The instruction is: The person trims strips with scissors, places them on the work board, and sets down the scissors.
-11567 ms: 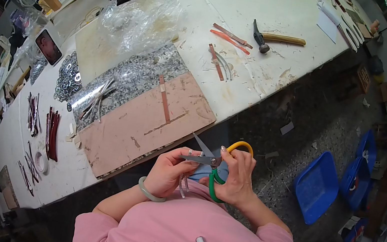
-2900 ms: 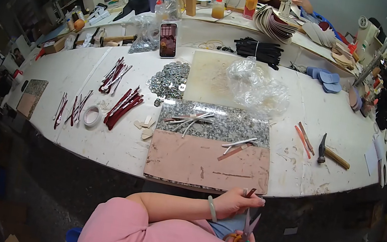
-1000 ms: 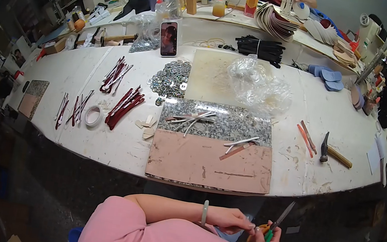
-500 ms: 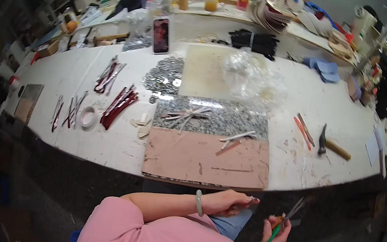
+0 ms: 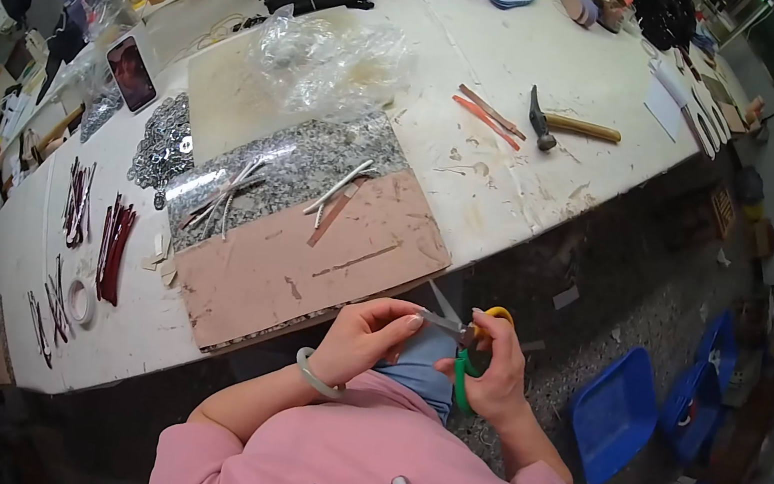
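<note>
In my right hand are scissors with one yellow and one green handle, their blades spread and pointing to the left. Close to the blade tips, my left hand pinches something too small to make out. Both hands are over my lap, just off the table's front edge. Beyond them lies a pink-brown board on a speckled stone slab. White strips and a brown strip rest where board and slab meet, with more thin strips on the slab's left part.
A hammer and orange-brown strips lie on the table's right part. Metal rings, a phone, dark red strips and a tape roll are at left. Crumpled plastic lies behind the slab. Blue bins stand at right.
The view has turned to the right. The scissors, earlier held apart from my left hand, now have their blades open beside its fingertips.
</note>
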### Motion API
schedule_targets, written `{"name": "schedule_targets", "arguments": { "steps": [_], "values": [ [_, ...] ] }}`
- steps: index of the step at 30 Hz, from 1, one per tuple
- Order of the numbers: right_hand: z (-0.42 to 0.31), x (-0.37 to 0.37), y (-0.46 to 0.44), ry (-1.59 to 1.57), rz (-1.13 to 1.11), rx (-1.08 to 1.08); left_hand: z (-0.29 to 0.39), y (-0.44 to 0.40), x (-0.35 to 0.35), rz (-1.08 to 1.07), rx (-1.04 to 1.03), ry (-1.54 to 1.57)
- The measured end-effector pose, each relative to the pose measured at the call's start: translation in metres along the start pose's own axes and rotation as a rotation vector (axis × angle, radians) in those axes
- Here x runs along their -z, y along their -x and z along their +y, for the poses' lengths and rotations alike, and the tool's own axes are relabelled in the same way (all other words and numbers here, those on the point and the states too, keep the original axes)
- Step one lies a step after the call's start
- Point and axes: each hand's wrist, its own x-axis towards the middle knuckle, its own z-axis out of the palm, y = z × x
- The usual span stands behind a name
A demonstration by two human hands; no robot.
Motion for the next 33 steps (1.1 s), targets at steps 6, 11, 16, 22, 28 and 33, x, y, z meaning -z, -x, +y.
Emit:
{"name": "schedule_targets", "arguments": {
  "steps": [6,11,16,22,28,33],
  "values": [
    [-0.006,-0.004,-0.01,0.125,-0.001,0.177,-0.016,-0.003,0.008,-0.011,-0.099,0.094],
    [0.002,-0.01,-0.005,0.214,0.01,0.141,-0.002,0.002,0.002,0.012,-0.113,0.002],
    [0.002,-0.01,-0.002,0.259,0.002,0.109,-0.001,0.003,0.0,0.019,-0.049,0.014],
    [0.003,-0.01,-0.003,0.276,0.011,0.124,0.001,0.002,0.0,0.018,-0.028,0.02],
    [0.004,-0.011,-0.003,0.246,0.014,0.132,0.003,0.005,-0.004,0.018,-0.09,-0.037],
    [0.009,-0.014,-0.003,0.192,0.007,0.137,0.004,0.004,-0.004,0.018,-0.105,-0.087]
  ]
}}
